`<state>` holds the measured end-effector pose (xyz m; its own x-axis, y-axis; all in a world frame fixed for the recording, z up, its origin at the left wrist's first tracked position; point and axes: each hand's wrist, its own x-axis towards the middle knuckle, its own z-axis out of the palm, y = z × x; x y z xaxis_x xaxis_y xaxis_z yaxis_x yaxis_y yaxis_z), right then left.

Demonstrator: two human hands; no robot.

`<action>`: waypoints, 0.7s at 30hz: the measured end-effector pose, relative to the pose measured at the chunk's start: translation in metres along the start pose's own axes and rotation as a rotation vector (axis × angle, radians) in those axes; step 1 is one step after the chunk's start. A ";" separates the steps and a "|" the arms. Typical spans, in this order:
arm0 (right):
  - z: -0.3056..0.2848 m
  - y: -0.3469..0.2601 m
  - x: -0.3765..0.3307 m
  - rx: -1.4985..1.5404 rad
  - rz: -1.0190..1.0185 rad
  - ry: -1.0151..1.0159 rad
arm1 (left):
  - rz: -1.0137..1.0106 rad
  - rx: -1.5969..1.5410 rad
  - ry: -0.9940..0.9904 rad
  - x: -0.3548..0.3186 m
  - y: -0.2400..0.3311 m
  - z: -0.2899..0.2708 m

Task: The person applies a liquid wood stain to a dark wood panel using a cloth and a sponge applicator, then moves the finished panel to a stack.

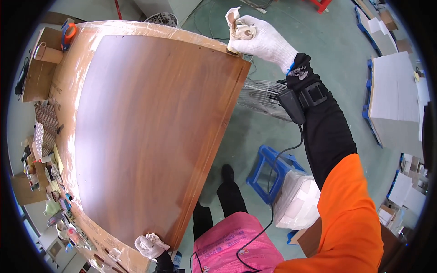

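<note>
A large brown wood-grain panel lies on a cardboard-covered table, its glossy face up. At the panel's far right corner, my right hand, in a white knit glove, is closed around a crumpled, stained cream cloth. The lower fingers are by the panel's edge. My left hand, also gloved in white, rests at the near corner of the panel. Its fingers look curled in, and what they hold, if anything, is hidden.
Cardboard covers the table under clear film. Boxes, an orange-handled tape dispenser and many small items crowd its left side. A wire-guarded fan and a blue plastic stool stand right of the panel. Stacked white sheets sit on pallets farther right.
</note>
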<state>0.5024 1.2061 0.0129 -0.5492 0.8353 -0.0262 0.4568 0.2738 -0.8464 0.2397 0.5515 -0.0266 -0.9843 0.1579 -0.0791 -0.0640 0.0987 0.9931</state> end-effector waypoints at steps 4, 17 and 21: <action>0.002 -0.003 0.000 -0.005 -0.013 -0.015 | 0.018 0.040 0.001 -0.002 0.002 -0.001; -0.020 -0.010 -0.040 -0.112 0.059 -0.038 | 0.018 0.144 0.037 0.006 0.000 -0.007; -0.028 -0.008 -0.049 -0.072 0.054 -0.017 | -0.018 0.119 0.020 0.005 0.005 -0.004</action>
<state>0.5450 1.1767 0.0358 -0.5339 0.8417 -0.0805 0.5353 0.2628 -0.8027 0.2342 0.5487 -0.0221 -0.9863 0.1353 -0.0941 -0.0631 0.2176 0.9740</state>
